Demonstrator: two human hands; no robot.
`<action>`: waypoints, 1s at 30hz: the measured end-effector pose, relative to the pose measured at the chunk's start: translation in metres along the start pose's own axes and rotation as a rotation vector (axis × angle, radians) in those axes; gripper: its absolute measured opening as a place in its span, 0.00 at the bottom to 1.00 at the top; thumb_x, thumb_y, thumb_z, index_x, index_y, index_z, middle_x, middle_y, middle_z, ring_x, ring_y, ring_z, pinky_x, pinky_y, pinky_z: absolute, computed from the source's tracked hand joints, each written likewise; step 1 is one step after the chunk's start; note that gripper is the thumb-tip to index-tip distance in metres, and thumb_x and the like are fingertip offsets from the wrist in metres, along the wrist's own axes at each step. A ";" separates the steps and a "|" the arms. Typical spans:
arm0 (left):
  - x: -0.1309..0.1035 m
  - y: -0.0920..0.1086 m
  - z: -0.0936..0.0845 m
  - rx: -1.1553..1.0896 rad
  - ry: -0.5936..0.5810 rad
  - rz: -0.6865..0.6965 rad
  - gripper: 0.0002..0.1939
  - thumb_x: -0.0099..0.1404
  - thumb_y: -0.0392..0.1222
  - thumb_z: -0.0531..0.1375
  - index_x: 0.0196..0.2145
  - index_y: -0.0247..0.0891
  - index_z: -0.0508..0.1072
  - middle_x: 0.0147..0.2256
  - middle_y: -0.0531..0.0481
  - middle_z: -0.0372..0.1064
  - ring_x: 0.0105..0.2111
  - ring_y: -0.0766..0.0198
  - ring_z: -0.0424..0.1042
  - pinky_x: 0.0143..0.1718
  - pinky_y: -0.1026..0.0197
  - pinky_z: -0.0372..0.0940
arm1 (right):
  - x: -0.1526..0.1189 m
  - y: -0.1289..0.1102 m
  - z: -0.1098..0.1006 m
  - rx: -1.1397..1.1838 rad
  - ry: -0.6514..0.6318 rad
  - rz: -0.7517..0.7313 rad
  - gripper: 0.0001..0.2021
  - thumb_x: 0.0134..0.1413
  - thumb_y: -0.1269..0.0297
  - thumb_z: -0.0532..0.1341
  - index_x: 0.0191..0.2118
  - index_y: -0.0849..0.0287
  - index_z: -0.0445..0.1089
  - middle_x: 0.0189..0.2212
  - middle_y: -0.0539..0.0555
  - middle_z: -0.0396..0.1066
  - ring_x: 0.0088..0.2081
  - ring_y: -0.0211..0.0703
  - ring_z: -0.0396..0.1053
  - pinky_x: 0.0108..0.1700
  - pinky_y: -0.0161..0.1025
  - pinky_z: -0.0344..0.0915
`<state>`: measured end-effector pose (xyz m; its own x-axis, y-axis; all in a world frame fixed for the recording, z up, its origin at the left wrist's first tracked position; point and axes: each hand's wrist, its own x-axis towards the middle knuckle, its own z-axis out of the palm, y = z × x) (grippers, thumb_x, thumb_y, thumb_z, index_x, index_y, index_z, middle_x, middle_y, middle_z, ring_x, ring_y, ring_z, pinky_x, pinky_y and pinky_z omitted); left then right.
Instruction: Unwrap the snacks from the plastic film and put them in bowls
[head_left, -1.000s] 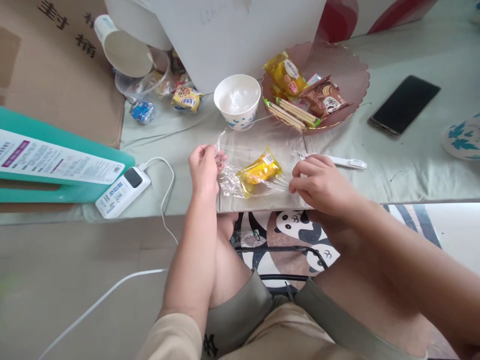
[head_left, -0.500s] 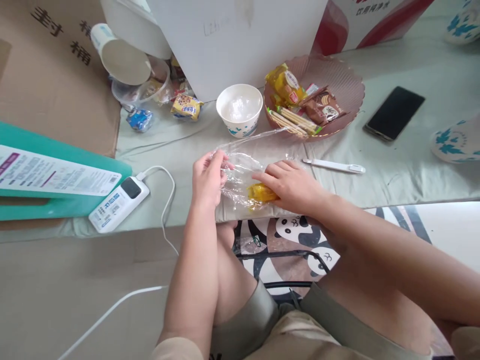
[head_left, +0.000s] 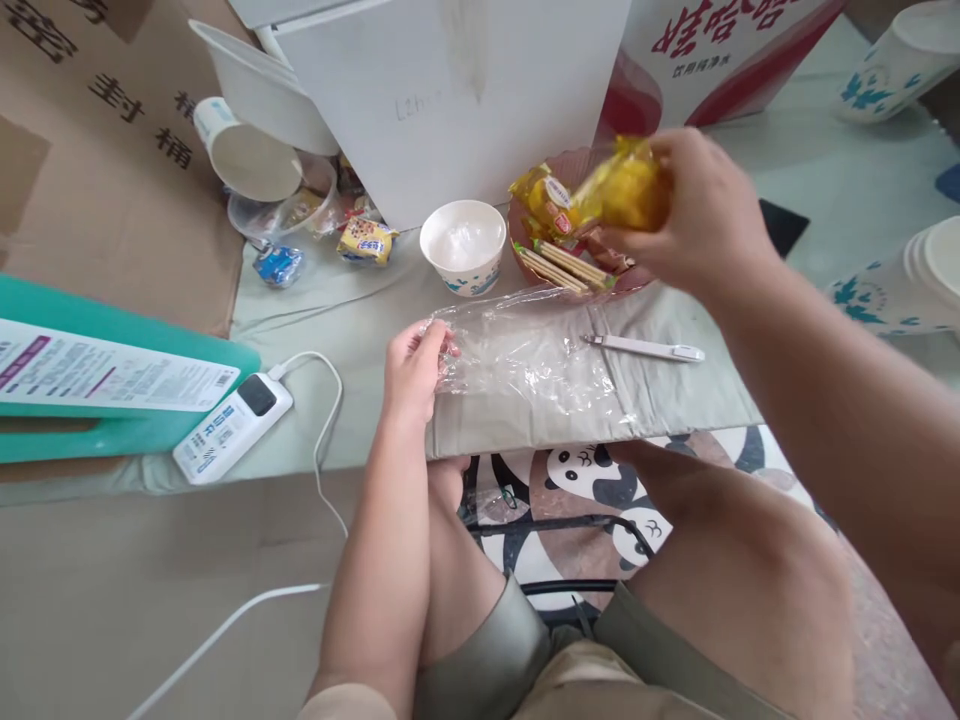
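Observation:
My left hand (head_left: 414, 362) is closed on the edge of a clear plastic bag (head_left: 525, 365), which lies flat along the table's front. Above the pink fluted bowl (head_left: 517, 222), my right hand (head_left: 694, 205) grips a yellow-wrapped snack (head_left: 634, 190), slightly smeared by motion. In that bowl lie another yellow snack packet (head_left: 541, 198), several thin sticks with green ends (head_left: 566, 265) and a brown packet (head_left: 609, 252), partly hidden by my right hand. A white utility knife (head_left: 645, 347) rests at the bag's right. To the bowl's left stands a white paper bowl (head_left: 463, 250).
At left are a green jug (head_left: 135, 400), a white power bank (head_left: 232, 428) with a cable, and a cardboard box (head_left: 142, 220). Small snack packets (head_left: 366, 241) lie near a tipped paper cup (head_left: 251, 155). Paper cups (head_left: 900, 280) and a partly covered phone (head_left: 784, 228) are at right.
My right hand has lifted the yellow snack from the bag area up and right, over the pink bowl. The plastic bag now lies flatter, still held by my left hand.

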<state>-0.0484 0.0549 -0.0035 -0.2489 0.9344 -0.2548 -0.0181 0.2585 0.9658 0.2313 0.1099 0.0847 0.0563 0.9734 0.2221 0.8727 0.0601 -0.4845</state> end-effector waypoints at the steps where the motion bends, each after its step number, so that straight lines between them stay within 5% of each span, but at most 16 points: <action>1: 0.000 0.000 0.001 0.006 -0.012 0.020 0.15 0.58 0.51 0.67 0.25 0.39 0.70 0.20 0.55 0.66 0.13 0.75 0.50 0.13 0.67 0.42 | 0.012 -0.002 -0.004 -0.041 -0.002 0.023 0.40 0.44 0.58 0.76 0.63 0.61 0.66 0.59 0.68 0.67 0.61 0.67 0.63 0.56 0.57 0.60; 5: 0.003 -0.002 -0.001 -0.007 -0.092 0.101 0.17 0.57 0.54 0.68 0.25 0.39 0.72 0.20 0.54 0.68 0.13 0.75 0.51 0.14 0.67 0.42 | -0.001 0.002 0.005 0.015 0.043 -0.129 0.19 0.57 0.62 0.67 0.53 0.63 0.73 0.51 0.65 0.73 0.54 0.58 0.70 0.56 0.54 0.63; 7: 0.003 -0.002 -0.002 -0.010 -0.149 0.120 0.19 0.56 0.57 0.69 0.26 0.39 0.73 0.20 0.53 0.68 0.13 0.76 0.51 0.14 0.67 0.42 | -0.036 0.011 0.024 0.126 0.075 -0.258 0.14 0.57 0.66 0.65 0.49 0.59 0.73 0.46 0.62 0.75 0.47 0.54 0.73 0.53 0.54 0.67; 11: 0.002 -0.002 -0.003 -0.007 -0.233 0.126 0.22 0.55 0.62 0.69 0.27 0.39 0.73 0.19 0.52 0.70 0.12 0.75 0.52 0.13 0.67 0.40 | -0.111 0.014 0.065 0.242 0.264 -0.397 0.15 0.57 0.68 0.63 0.50 0.53 0.71 0.45 0.60 0.74 0.49 0.57 0.72 0.51 0.57 0.69; 13: 0.000 -0.003 -0.003 0.004 -0.242 0.131 0.22 0.56 0.62 0.68 0.28 0.39 0.74 0.19 0.51 0.71 0.12 0.75 0.53 0.13 0.67 0.40 | -0.136 0.004 0.077 0.291 0.172 -0.465 0.18 0.58 0.62 0.64 0.54 0.54 0.69 0.47 0.61 0.74 0.49 0.57 0.73 0.49 0.55 0.71; 16: -0.003 -0.005 -0.003 0.024 -0.235 0.122 0.19 0.59 0.59 0.67 0.29 0.39 0.74 0.20 0.51 0.71 0.12 0.75 0.53 0.13 0.67 0.41 | -0.156 -0.014 0.083 0.336 -0.131 -0.413 0.33 0.58 0.55 0.64 0.66 0.60 0.58 0.47 0.61 0.76 0.39 0.50 0.75 0.37 0.46 0.72; 18: -0.002 -0.007 -0.003 0.017 -0.217 0.112 0.19 0.59 0.58 0.67 0.29 0.39 0.74 0.19 0.51 0.71 0.12 0.75 0.54 0.13 0.68 0.43 | -0.163 -0.022 0.085 0.325 -0.128 -0.431 0.22 0.64 0.65 0.60 0.62 0.58 0.62 0.40 0.56 0.77 0.32 0.43 0.73 0.31 0.39 0.67; 21: 0.001 -0.009 -0.001 0.012 -0.150 0.083 0.18 0.62 0.56 0.66 0.28 0.38 0.73 0.20 0.51 0.71 0.12 0.76 0.52 0.13 0.69 0.45 | -0.175 -0.029 0.087 0.338 0.007 -0.720 0.11 0.67 0.76 0.54 0.45 0.56 0.71 0.39 0.54 0.78 0.34 0.40 0.72 0.35 0.38 0.65; 23: 0.004 -0.008 0.001 0.020 -0.079 0.046 0.17 0.65 0.53 0.64 0.27 0.37 0.72 0.19 0.52 0.70 0.12 0.76 0.52 0.13 0.69 0.45 | -0.188 -0.035 0.089 0.383 -0.116 -0.923 0.10 0.68 0.75 0.55 0.40 0.57 0.72 0.39 0.53 0.79 0.34 0.39 0.71 0.36 0.38 0.65; 25: 0.006 -0.006 0.004 0.024 -0.008 0.016 0.16 0.68 0.48 0.63 0.26 0.37 0.70 0.18 0.53 0.69 0.12 0.76 0.53 0.13 0.70 0.46 | -0.201 -0.041 0.089 0.404 -0.402 -1.026 0.08 0.67 0.73 0.57 0.43 0.57 0.73 0.39 0.52 0.79 0.33 0.39 0.72 0.35 0.38 0.65; 28: 0.008 -0.005 0.008 0.024 0.039 0.022 0.14 0.69 0.41 0.62 0.25 0.36 0.69 0.19 0.55 0.68 0.13 0.77 0.55 0.14 0.71 0.48 | -0.209 -0.043 0.082 0.462 -0.781 -1.033 0.12 0.66 0.69 0.60 0.53 0.55 0.73 0.49 0.52 0.79 0.35 0.38 0.75 0.34 0.36 0.68; 30: 0.008 -0.007 0.010 0.033 0.022 0.044 0.13 0.68 0.39 0.62 0.25 0.36 0.69 0.20 0.55 0.68 0.13 0.77 0.54 0.15 0.71 0.48 | -0.201 -0.036 0.076 0.513 -0.816 -0.953 0.15 0.68 0.67 0.57 0.57 0.56 0.71 0.55 0.55 0.76 0.44 0.40 0.78 0.40 0.36 0.73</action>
<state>-0.0406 0.0630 -0.0126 -0.2702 0.9394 -0.2109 0.0247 0.2257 0.9739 0.1514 -0.0707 -0.0068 -0.9211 0.3493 0.1719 0.1227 0.6795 -0.7233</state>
